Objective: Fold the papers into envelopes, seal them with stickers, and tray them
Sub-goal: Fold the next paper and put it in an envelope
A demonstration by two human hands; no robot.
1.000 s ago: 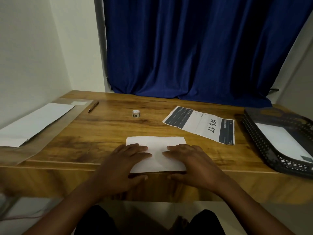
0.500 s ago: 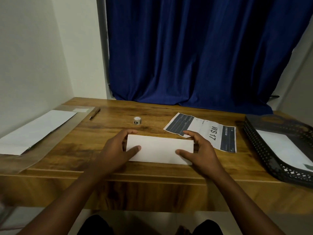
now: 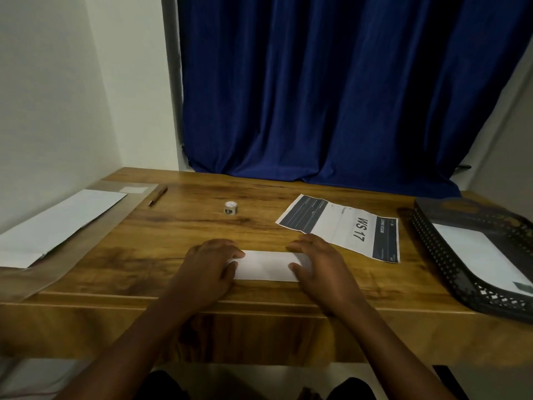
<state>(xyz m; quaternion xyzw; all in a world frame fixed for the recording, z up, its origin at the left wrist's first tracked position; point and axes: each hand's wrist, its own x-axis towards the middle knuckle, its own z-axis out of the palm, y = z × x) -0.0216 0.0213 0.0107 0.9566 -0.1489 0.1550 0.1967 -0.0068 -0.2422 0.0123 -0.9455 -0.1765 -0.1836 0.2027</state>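
Head view: the left hand (image 3: 206, 267) and right hand (image 3: 318, 265) press down, apparently flat-fingered, on the ends of the folded paper (image 3: 266, 265) near the table (image 3: 173, 241) front edge; uneven pressure could skew the crease

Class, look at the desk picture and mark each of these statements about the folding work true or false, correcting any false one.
1. Both hands rest on the folded white paper. True: the left hand covers its left end and the right hand its right end.
2. The sticker roll sits inside the black tray. False: it stands on the wooden desk, beyond the hands.
3. The black mesh tray already holds white paper. True.
4. The pen lies on the printed "WS 17" sheet. False: it lies at the far left of the desk; the printed sheet lies to the right.
5. A blue curtain hangs behind the desk. True.
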